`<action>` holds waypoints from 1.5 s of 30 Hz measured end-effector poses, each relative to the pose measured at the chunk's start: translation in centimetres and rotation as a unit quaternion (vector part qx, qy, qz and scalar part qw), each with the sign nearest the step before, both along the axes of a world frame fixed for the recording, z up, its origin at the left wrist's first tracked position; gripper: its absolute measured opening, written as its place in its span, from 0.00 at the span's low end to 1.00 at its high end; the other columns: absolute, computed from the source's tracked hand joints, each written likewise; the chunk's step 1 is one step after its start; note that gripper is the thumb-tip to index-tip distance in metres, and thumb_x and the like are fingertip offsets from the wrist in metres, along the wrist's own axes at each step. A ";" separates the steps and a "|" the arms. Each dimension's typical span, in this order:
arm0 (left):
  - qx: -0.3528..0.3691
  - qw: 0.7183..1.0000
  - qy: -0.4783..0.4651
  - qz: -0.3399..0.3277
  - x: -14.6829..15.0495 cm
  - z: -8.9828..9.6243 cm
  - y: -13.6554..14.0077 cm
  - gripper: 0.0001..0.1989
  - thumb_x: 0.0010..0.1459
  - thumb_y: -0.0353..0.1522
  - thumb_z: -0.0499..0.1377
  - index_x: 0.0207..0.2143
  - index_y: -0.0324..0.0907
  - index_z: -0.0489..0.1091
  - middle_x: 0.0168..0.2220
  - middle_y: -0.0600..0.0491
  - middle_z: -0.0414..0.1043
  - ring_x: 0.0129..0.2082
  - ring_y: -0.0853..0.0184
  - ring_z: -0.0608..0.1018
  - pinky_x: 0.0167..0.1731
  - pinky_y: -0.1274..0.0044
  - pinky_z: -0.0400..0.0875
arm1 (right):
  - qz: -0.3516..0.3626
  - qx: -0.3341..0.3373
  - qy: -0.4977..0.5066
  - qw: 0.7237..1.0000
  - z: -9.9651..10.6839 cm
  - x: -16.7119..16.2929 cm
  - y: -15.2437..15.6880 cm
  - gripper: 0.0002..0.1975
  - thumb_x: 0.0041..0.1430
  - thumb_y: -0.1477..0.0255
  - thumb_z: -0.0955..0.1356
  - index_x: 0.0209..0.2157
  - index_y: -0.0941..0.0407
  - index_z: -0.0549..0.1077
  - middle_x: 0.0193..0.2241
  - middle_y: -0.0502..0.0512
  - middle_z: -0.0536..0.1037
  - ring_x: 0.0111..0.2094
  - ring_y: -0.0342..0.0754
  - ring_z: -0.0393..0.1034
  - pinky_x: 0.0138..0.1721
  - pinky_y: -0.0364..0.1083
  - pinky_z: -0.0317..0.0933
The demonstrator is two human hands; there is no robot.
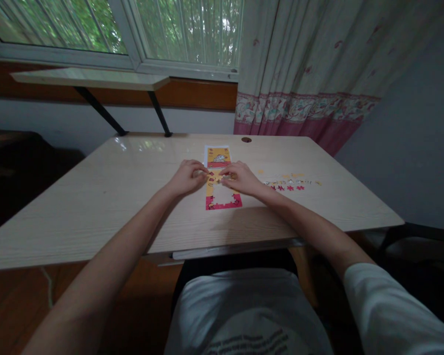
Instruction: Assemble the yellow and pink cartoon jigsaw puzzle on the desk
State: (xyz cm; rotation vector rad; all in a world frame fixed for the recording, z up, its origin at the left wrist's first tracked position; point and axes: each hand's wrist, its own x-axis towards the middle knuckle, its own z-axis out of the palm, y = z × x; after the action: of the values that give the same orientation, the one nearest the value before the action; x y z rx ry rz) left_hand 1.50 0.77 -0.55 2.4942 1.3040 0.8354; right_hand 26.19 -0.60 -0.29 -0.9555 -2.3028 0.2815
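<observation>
1. Pale wood-grain desk (96, 212) fills the middle of the view, with the person's light grey shirt (244, 301) right up against its near side.
2. Next up, a part-built jigsaw puzzle (224, 206) lies flat on the desk in front of the person: pink along the bottom, yellow up top, big gap in the middle.
3. Both hands are at its upper part. Left hand (188, 176) is at the upper left edge, fingers curled in, thumb near the fingertips. Right hand (241, 177) is over the upper right, fingers bent and just a bit apart. Can't tell if either has a piece pinched, too small to see.
4. Off to the right, past the right forearm, loose pieces (290, 188) sit in rough rows: pink nearest, then whitish, then yellow.
5. Just beyond the puzzle is a picture card (218, 157), yellow and pink with a white cartoon animal.
6. Way back: a shelf (92, 77) on 2 black legs, a floral curtain (303, 64) and a window (188, 32) with greenery outside.
</observation>
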 end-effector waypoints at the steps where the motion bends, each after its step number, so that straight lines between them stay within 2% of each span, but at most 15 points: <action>1: 0.004 1.000 0.015 0.005 -0.1 -0.2 0.1 0.17 0.58 0.42 0.57 0.40 0.42 0.78 0.45 0.45 0.77 0.50 0.54 0.75 0.57 0.59 0.62 | 0.000 -0.013 -0.007 1.000 -0.3 -0.2 0.1 0.10 0.59 0.67 0.72 0.40 0.56 0.80 0.39 0.57 0.82 0.43 0.51 0.71 0.48 0.49 0.57; 4: 0.004 0.999 0.040 0.016 -0.1 -0.9 0.3 0.22 0.58 0.46 0.58 0.47 0.42 0.77 0.51 0.43 0.73 0.54 0.51 0.71 0.58 0.58 0.61 | -0.004 -0.042 -0.022 0.999 -0.7 -0.7 0.2 0.10 0.58 0.67 0.72 0.39 0.56 0.81 0.39 0.55 0.82 0.42 0.50 0.72 0.47 0.48 0.57; 7: 0.001 0.999 0.048 0.010 -0.2 -1.3 0.4 0.29 0.57 0.48 0.57 0.53 0.38 0.73 0.54 0.40 0.70 0.55 0.49 0.70 0.58 0.58 0.62 | -0.001 -0.054 -0.038 0.998 -0.7 -0.9 0.2 0.09 0.58 0.67 0.72 0.39 0.56 0.81 0.38 0.55 0.83 0.41 0.49 0.72 0.46 0.47 0.58; 13: -0.016 0.998 0.062 0.003 -0.3 -1.8 0.8 0.32 0.59 0.52 0.55 0.54 0.36 0.70 0.52 0.40 0.72 0.54 0.50 0.72 0.57 0.58 0.64 | 0.010 -0.056 -0.067 0.996 -0.7 -0.9 0.3 0.09 0.58 0.68 0.72 0.38 0.57 0.82 0.37 0.56 0.82 0.40 0.49 0.72 0.44 0.47 0.57; 18: -0.031 0.994 0.097 0.028 0.0 -1.9 0.7 0.37 0.55 0.55 0.57 0.56 0.38 0.69 0.53 0.40 0.72 0.55 0.48 0.72 0.56 0.59 0.64 | 0.003 -0.058 -0.076 0.995 -0.7 -1.0 0.3 0.09 0.58 0.68 0.72 0.39 0.56 0.82 0.37 0.56 0.82 0.40 0.49 0.71 0.44 0.47 0.57; 23: -0.039 0.992 0.113 0.039 0.1 -1.8 0.6 0.37 0.55 0.55 0.57 0.58 0.39 0.69 0.55 0.40 0.72 0.56 0.47 0.72 0.56 0.59 0.64 | 0.010 -0.051 -0.081 0.995 -0.5 -0.7 0.2 0.11 0.57 0.68 0.73 0.41 0.57 0.81 0.38 0.57 0.81 0.41 0.50 0.71 0.45 0.47 0.57; 28: -0.051 0.989 0.127 0.054 0.3 -1.5 0.4 0.36 0.55 0.52 0.58 0.59 0.40 0.67 0.56 0.40 0.71 0.56 0.46 0.71 0.56 0.58 0.63 | 0.041 -0.014 -0.096 0.994 -0.1 -0.1 0.0 0.08 0.62 0.70 0.71 0.40 0.56 0.82 0.37 0.57 0.81 0.43 0.51 0.71 0.47 0.49 0.56; 35: -0.057 0.989 0.121 0.063 0.6 -1.6 0.3 0.37 0.53 0.51 0.59 0.59 0.39 0.68 0.57 0.40 0.70 0.57 0.45 0.70 0.56 0.57 0.63 | 0.034 -0.001 -0.154 0.987 0.6 -0.3 -0.4 0.11 0.65 0.69 0.68 0.38 0.56 0.83 0.37 0.60 0.80 0.42 0.52 0.69 0.44 0.49 0.55; 39: -0.052 0.990 0.115 0.056 0.4 -1.6 0.3 0.38 0.54 0.52 0.57 0.59 0.35 0.68 0.56 0.38 0.71 0.57 0.45 0.70 0.58 0.57 0.62 | 0.049 -0.015 -0.134 0.990 0.4 0.0 0.0 0.10 0.65 0.70 0.68 0.38 0.56 0.83 0.37 0.59 0.81 0.42 0.51 0.70 0.45 0.49 0.56; 45: -0.042 0.996 0.077 0.016 -0.3 -1.7 0.8 0.30 0.60 0.46 0.51 0.56 0.35 0.69 0.54 0.38 0.73 0.53 0.50 0.75 0.56 0.59 0.66 | 0.021 -0.032 -0.097 0.995 0.3 1.5 1.0 0.10 0.64 0.72 0.67 0.37 0.57 0.82 0.36 0.56 0.82 0.40 0.49 0.71 0.46 0.48 0.57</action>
State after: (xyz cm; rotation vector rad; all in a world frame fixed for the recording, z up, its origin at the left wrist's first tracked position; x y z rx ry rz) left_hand 1.17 1.60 -2.23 2.5196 1.3988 0.5913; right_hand 27.72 0.41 0.02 -1.0042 -2.5061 0.2932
